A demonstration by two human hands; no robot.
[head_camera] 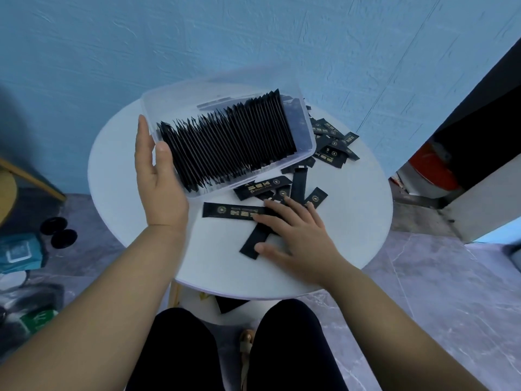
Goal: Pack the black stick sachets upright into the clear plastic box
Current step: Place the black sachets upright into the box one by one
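Observation:
A clear plastic box (180,100) is tilted toward me over the white round table (118,165). A long row of black stick sachets (228,142) stands packed on edge inside it. My left hand (158,179) grips the box's near left end, thumb over the rim. Loose black sachets with gold print lie flat on the table: a pile (332,145) to the right of the box and a few in front of it (231,211). My right hand (293,235) lies flat with spread fingers on the near sachets, thumb on one (253,241).
The table's front edge is close to my knees. On the floor to the left lie two black round lids (59,232), a teal packet (19,252) and bags. A wooden piece stands at far left. A black item lies under the table (231,304).

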